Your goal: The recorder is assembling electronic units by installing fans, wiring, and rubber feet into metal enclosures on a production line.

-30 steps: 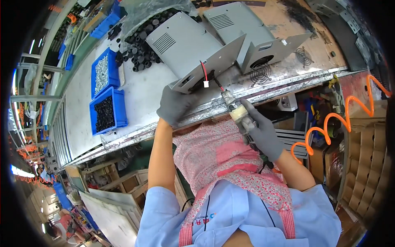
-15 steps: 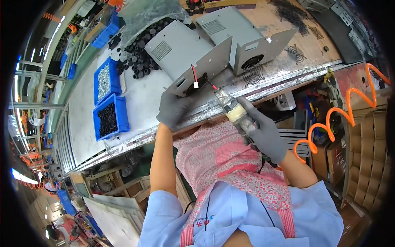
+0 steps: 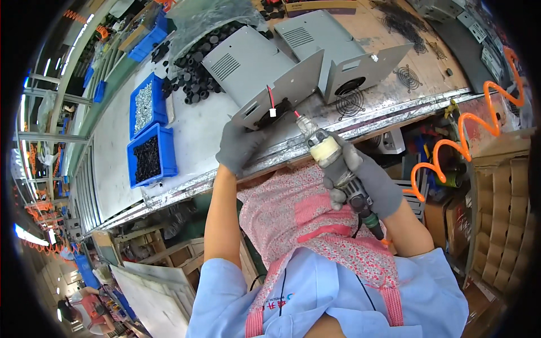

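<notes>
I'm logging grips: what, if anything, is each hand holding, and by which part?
The right hand holds a power tool around its body. The left hand is at the near corner of the left grey case; whether it grips cannot be told.

This is a factory workshop, set up for assembly. A scuffed, metal-edged tabletop (image 3: pixel 115 169) carries grey metal cases (image 3: pixel 251 65), blue bins (image 3: pixel 168 149) of small parts on the left and wire fan guards (image 3: pixel 407 79) toward the right. A gloved right hand (image 3: pixel 375 183) grips a power tool (image 3: pixel 325 151); an orange coiled hose (image 3: pixel 464 135) hangs at right, and metal racks (image 3: pixel 53 137) and another person (image 3: pixel 91 308) show at left.
</notes>
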Tool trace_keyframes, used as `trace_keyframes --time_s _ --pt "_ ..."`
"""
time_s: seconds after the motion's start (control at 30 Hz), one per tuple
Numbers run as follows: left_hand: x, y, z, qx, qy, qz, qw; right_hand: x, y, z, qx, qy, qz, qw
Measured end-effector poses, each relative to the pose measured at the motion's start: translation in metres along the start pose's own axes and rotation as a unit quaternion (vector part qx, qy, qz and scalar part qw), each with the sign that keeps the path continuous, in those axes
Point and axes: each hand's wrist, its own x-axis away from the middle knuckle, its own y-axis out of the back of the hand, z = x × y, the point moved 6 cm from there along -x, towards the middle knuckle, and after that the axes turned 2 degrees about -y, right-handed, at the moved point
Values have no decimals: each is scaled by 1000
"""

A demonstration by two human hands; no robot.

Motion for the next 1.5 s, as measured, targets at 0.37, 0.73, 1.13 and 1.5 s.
trace_keyframes --time_s 0.37,0.73,1.13,1.5 --pt "9 15 20 -44 88 -91 991 5 1 2 28 17 -25 999" --pt "43 34 45 680 12 -44 732 22 12 -12 268 48 -68 960" --pt "51 -43 5 608 194 -26 769 23 -8 -1 331 67 -23 941" --pt "36 -61 -3 546 174 34 819 28 1 -6 328 57 -39 942"
